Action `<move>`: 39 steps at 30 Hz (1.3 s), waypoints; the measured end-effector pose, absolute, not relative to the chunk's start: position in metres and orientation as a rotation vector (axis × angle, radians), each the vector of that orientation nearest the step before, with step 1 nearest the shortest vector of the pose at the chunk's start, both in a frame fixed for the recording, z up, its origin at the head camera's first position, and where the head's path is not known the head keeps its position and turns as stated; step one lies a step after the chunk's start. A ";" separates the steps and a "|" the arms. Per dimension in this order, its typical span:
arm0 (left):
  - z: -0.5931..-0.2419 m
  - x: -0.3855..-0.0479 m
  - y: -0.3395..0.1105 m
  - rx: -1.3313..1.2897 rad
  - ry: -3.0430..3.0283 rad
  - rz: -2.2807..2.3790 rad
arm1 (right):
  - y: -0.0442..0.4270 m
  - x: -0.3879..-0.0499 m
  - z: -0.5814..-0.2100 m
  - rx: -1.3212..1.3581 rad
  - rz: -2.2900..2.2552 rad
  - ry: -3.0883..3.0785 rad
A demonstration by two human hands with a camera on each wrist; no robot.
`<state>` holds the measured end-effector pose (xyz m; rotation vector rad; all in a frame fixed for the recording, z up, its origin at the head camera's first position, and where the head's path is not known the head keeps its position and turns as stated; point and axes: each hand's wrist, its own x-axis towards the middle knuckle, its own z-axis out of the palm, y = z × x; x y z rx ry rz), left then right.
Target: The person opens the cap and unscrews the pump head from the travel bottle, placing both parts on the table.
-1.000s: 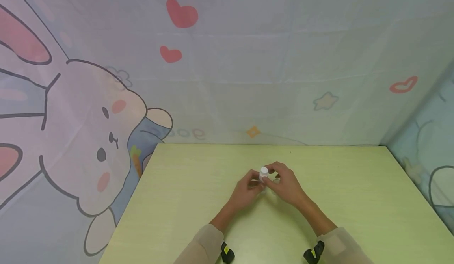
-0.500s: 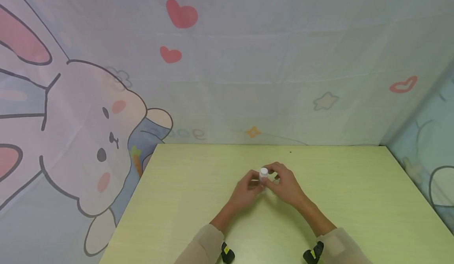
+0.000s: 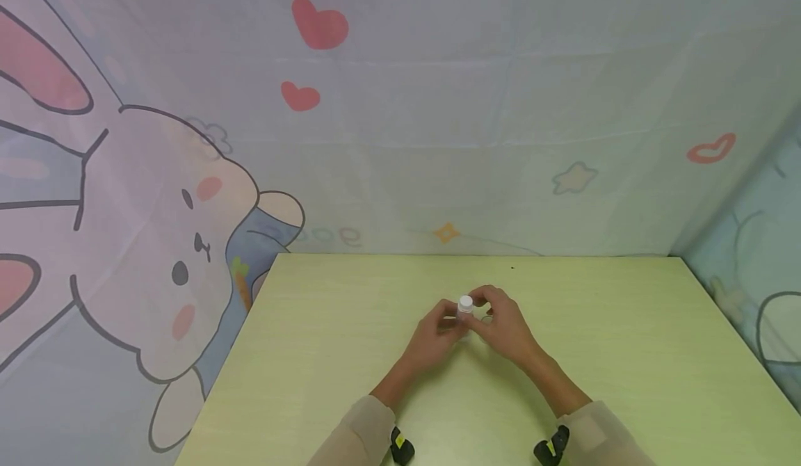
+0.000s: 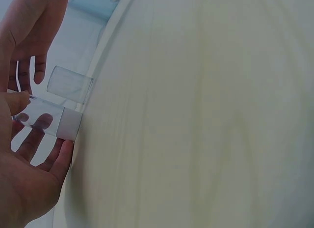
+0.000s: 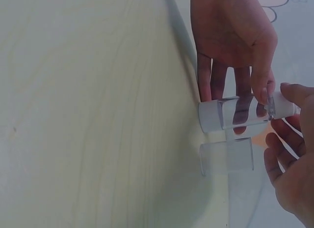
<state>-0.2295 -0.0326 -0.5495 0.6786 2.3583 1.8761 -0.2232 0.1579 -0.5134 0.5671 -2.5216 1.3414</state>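
Note:
A small bottle (image 3: 465, 307) with a clear body (image 5: 238, 112), a white cap (image 5: 283, 106) and a white lower part (image 4: 69, 124) stands upright on the table between both hands. My left hand (image 3: 433, 334) grips its body, fingers curled round the far side. At the top, my right hand (image 3: 508, 327) pinches the cap between thumb and fingers. The cap sits on the bottle's neck. Beside the bottle, on the right hand's side, stands a clear cup-like cylinder (image 5: 226, 156), mostly hidden by the right hand in the head view; nobody touches it.
The pale yellow-green table (image 3: 325, 355) reaches back to a cloth backdrop (image 3: 438, 104) printed with a rabbit and hearts. A tiny dark speck (image 3: 513, 268) lies near the table's far edge. Both wrists wear black camera straps (image 3: 400, 446).
Both hands and the bottle stay almost in place. Only a very slight shift of the right hand's fingers at the cap shows.

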 end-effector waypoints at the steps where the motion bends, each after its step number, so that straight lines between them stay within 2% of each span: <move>1: -0.551 -0.230 -0.033 0.682 2.357 1.872 | 0.158 -0.223 -0.514 0.561 1.340 -2.526; 5: -0.564 -0.239 -0.034 0.676 2.358 1.850 | 0.159 -0.224 -0.514 0.557 1.340 -2.531; 25: -0.560 -0.235 -0.035 0.650 2.359 1.852 | 0.163 -0.224 -0.510 0.659 1.305 -2.515; 39: -0.561 -0.236 -0.035 0.679 2.358 1.840 | 0.159 -0.223 -0.514 0.620 1.330 -2.495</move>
